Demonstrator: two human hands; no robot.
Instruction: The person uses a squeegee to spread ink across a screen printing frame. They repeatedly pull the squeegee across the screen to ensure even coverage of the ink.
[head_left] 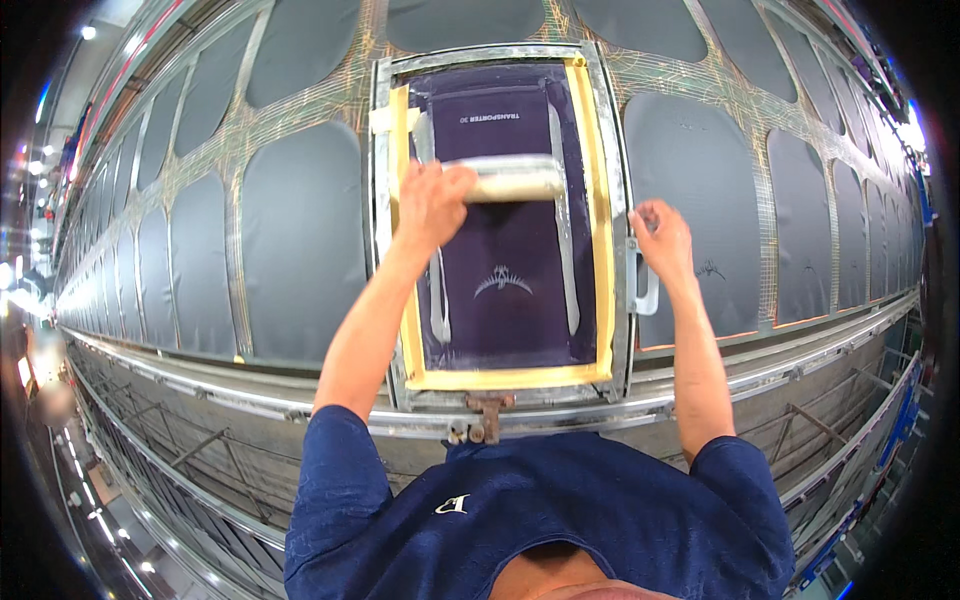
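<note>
My left hand [434, 205] is closed round the left end of a squeegee [520, 180], which has a pale bar and a wooden-coloured lower face. The squeegee lies across a dark purple printing screen [500, 235], over its middle. A small light winged emblem [503, 283] and a line of lettering show on the mesh. Yellow tape [510, 378] edges the screen inside a metal frame [612, 150]. My right hand [664, 238] is beside the frame's right side, fingers loosely curled and apart, with nothing seen in them. Just below it is a pale handle [645, 285] on the frame.
Rows of dark grey fabric panels [300, 240] lie on the long table to both sides and beyond the frame. A metal rail [270, 385] runs along the near edge, with a rusty clamp [490, 405] at the frame's front. Grey streaks of ink [437, 300] line the screen's sides.
</note>
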